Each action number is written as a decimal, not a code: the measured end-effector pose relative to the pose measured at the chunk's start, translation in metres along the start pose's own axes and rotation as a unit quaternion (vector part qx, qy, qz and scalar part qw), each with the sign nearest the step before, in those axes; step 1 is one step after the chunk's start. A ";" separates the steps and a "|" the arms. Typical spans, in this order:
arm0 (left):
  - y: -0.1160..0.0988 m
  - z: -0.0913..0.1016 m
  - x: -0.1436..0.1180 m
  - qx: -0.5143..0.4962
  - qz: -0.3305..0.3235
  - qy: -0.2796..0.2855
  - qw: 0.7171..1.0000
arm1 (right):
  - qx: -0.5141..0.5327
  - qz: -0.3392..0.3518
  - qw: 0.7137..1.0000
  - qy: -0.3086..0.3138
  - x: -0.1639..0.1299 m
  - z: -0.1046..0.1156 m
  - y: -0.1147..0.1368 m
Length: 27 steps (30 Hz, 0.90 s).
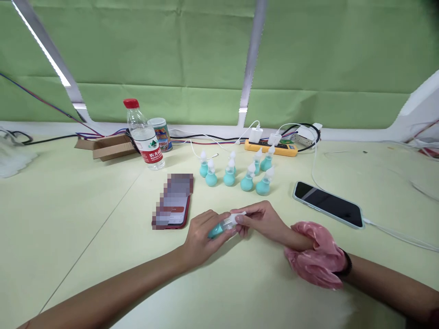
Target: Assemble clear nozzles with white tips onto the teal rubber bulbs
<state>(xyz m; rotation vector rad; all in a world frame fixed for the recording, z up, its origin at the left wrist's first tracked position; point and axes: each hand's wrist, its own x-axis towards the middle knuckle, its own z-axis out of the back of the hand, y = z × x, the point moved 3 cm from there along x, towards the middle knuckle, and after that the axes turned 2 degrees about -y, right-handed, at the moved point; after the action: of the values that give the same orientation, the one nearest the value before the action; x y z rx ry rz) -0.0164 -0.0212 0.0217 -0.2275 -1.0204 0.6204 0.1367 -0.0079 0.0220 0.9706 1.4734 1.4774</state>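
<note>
My left hand (202, 235) is closed around the teal bulb of a nasal aspirator (227, 223), which lies tilted with its tip to the right. At its clear and white tip end, the fingers of my right hand (262, 219) pinch the nozzle. Part of the bulb is hidden by my left fingers. Just beyond my hands, several similar aspirators (247, 183) with teal bulbs and whitish tips stand upright in a loose group. A pink scrunchie (317, 253) sits on my right wrist.
Left of my hands lies a red-cased phone (174, 205); on the right, another phone (327, 203) is plugged into a white cable. Behind stand a water bottle (147, 141), a can (161, 135), an open cardboard box (115, 147) and a yellow power strip (270, 147) with cables.
</note>
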 end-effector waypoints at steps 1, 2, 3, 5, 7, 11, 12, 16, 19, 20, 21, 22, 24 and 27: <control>0.000 0.000 0.000 -0.006 0.012 0.017 1.000 | -0.041 0.031 0.999 -0.017 -0.002 0.000 0.007; -0.001 0.000 0.000 -0.016 0.019 0.033 0.999 | -0.087 0.064 0.994 -0.027 -0.004 0.001 0.016; -0.002 0.000 -0.001 -0.029 0.021 0.046 0.998 | -0.135 0.095 0.986 -0.035 -0.007 0.003 0.026; -0.003 0.002 -0.001 -0.055 0.020 0.056 0.997 | -0.223 0.149 0.962 -0.054 -0.014 0.012 0.052; -0.003 0.003 -0.002 -0.067 0.033 0.066 0.995 | -0.290 0.182 0.934 -0.101 -0.023 0.026 0.080; -0.002 0.003 -0.002 -0.058 0.060 0.100 0.991 | -0.392 0.247 0.843 -0.274 -0.041 0.065 0.122; -0.002 0.003 -0.001 -0.056 0.055 0.105 0.991 | -0.412 0.265 0.809 -0.326 -0.044 0.076 0.126; -0.005 0.001 -0.001 -0.043 0.033 0.116 0.992 | -0.493 0.242 0.737 -0.394 -0.029 0.119 0.117; -0.006 0.000 0.000 -0.033 0.034 0.121 0.992 | -0.530 0.199 0.737 -0.368 -0.006 0.146 0.095; -0.006 0.000 0.000 -0.031 0.035 0.123 0.991 | -0.543 0.172 0.742 -0.354 0.002 0.153 0.086; -0.006 0.000 0.000 -0.030 0.036 0.124 0.991 | -0.548 0.148 0.749 -0.343 0.009 0.159 0.078; -0.006 0.000 0.001 -0.030 0.037 0.126 0.991 | -0.549 0.126 0.758 -0.330 0.014 0.163 0.071; -0.006 0.000 0.001 -0.029 0.037 0.127 0.991 | -0.544 0.096 0.776 -0.304 0.022 0.167 0.061; -0.005 0.001 0.001 -0.028 0.034 0.129 0.991 | -0.536 0.081 0.794 -0.276 0.024 0.168 0.057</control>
<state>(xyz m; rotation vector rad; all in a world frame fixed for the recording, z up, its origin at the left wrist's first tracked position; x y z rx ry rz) -0.0146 -0.0250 0.0251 -0.3829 -0.7841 0.6062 0.2826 0.0775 0.0813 0.6740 0.0141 1.6065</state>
